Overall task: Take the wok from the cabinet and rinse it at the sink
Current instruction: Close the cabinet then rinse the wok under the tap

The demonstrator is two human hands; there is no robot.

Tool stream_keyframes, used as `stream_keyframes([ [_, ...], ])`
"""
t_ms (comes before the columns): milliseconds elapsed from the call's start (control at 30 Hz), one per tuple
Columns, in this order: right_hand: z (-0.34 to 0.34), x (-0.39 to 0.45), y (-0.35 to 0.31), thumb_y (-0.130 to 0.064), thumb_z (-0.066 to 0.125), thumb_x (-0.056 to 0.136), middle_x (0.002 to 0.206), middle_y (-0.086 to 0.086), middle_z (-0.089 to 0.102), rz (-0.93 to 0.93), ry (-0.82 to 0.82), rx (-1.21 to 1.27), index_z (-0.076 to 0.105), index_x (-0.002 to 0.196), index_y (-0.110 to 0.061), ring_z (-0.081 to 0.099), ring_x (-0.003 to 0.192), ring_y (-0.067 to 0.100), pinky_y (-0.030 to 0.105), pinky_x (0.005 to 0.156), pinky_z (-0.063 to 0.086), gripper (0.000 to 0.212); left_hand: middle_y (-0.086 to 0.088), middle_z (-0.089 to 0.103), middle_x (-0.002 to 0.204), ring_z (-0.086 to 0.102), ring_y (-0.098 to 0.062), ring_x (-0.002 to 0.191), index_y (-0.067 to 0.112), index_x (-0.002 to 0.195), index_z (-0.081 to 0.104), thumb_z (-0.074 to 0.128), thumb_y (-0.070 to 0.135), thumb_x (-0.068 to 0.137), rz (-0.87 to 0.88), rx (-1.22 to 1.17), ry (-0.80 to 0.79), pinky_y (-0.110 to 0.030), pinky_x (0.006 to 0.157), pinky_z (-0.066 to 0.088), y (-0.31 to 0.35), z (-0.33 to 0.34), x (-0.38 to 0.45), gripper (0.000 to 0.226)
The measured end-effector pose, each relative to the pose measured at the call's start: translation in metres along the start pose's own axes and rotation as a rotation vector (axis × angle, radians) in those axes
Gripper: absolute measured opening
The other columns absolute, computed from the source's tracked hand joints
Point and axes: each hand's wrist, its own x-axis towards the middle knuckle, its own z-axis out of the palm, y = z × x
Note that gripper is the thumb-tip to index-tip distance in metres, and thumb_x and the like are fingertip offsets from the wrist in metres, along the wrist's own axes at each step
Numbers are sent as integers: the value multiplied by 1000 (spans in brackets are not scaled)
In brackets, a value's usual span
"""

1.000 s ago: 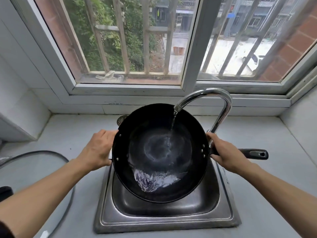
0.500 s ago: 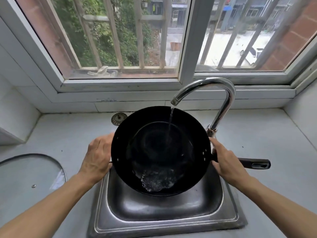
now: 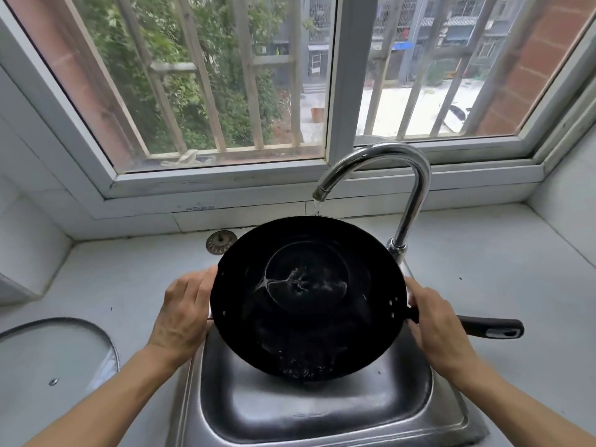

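Observation:
A black wok (image 3: 306,333) hangs tilted over the steel sink (image 3: 322,424), its inside facing me and its near edge low. My left hand (image 3: 183,314) grips the wok's left rim. My right hand (image 3: 435,327) holds the base of the long black handle (image 3: 493,329), which points right. Water runs from the chrome faucet (image 3: 416,188) onto the wok's far rim, and a little water pools near its centre and trickles toward the lower edge.
A glass lid (image 3: 54,366) lies flat on the grey counter (image 3: 113,279) at the left. A metal sink strainer (image 3: 221,241) rests behind the wok by the wall. The barred window (image 3: 225,91) rises directly behind the faucet. A tiled wall bounds the right side.
The wok has been lowered and tipped further toward me, and most of the water has poured out into the sink. Both hands kept their grip. The view has shifted down slightly.

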Motion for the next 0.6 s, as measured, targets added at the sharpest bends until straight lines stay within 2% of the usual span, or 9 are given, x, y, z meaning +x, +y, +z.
stream_keyframes([
  [67,3,0,4,13,70,66,88,-1,44,7,-6,7,33,142,-18,46,69,24,39,66,44,90,-20,53,117,49,-37,108,-6,140,36,69,46,76,22,9,42,-43,97,35,-1,5,2,89],
  [267,13,4,12,12,70,64,92,-3,38,47,15,16,34,138,-20,46,66,26,43,61,46,89,-19,48,122,47,-36,111,-5,141,33,54,43,77,80,40,115,-43,100,33,-7,11,12,83],
  [467,15,5,16,17,71,57,96,-12,28,6,96,20,37,130,-14,46,68,25,40,66,45,87,-22,51,120,49,-37,107,-8,143,32,59,31,74,98,131,142,-43,95,35,-9,18,26,83],
  [533,14,4,18,18,71,57,97,-12,30,7,115,32,37,128,-14,45,70,25,38,69,43,86,-22,52,120,49,-37,107,-7,144,31,69,28,70,99,142,150,-42,94,35,-7,18,30,89],
  [600,15,3,19,19,71,54,97,-13,29,3,127,34,37,126,-13,43,72,23,35,72,40,86,-22,53,118,48,-36,106,-8,141,35,86,21,57,83,147,145,-42,92,35,-5,18,33,103],
])
